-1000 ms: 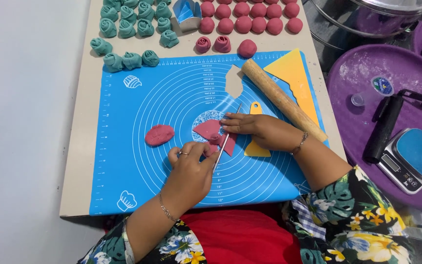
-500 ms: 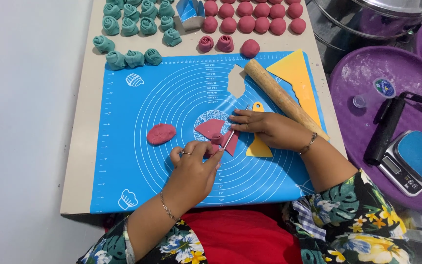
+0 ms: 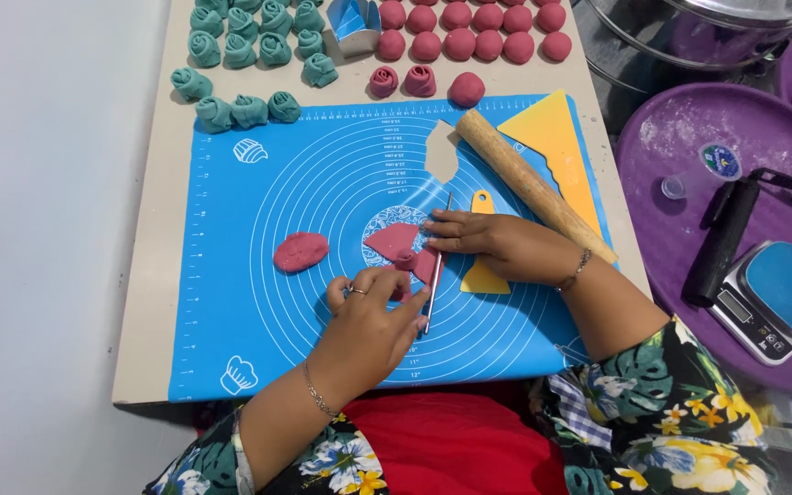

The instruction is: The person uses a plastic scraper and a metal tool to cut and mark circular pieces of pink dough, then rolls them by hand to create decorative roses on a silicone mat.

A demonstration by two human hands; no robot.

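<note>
Around the work, a wooden rolling pin [image 3: 533,183] lies slantwise at the right edge of the blue silicone baking mat [image 3: 258,238], just beside a yellow dough scraper [image 3: 552,137], and a smaller yellow scraper [image 3: 483,266] lies partly under the right hand [image 3: 497,243]. Teal dough roses [image 3: 249,55] crowd the board's far left, pink dough balls [image 3: 469,23] the far right, with a small metal cutter [image 3: 355,18] between them. An oval pink dough lump [image 3: 301,251] sits left of the mat's centre, well apart from the hands. Off the board, a digital kitchen scale [image 3: 776,298] rests on a purple tray [image 3: 689,137].

Since the earlier frames, the left hand [image 3: 373,321] has crept a little farther up toward the dough, and the right hand has barely shifted.

At the mat's centre lies the flat pink dough sheet [image 3: 396,243]. The right hand's fingers rest flat on its right edge, uncurled, pressing rather than grasping. The left hand's fingers are curled about a small rolled bit of the dough at the sheet's near edge; how firmly they pinch it I cannot tell. A thin metal rod [image 3: 437,266] lies between the two hands, across the sheet's right edge.
</note>
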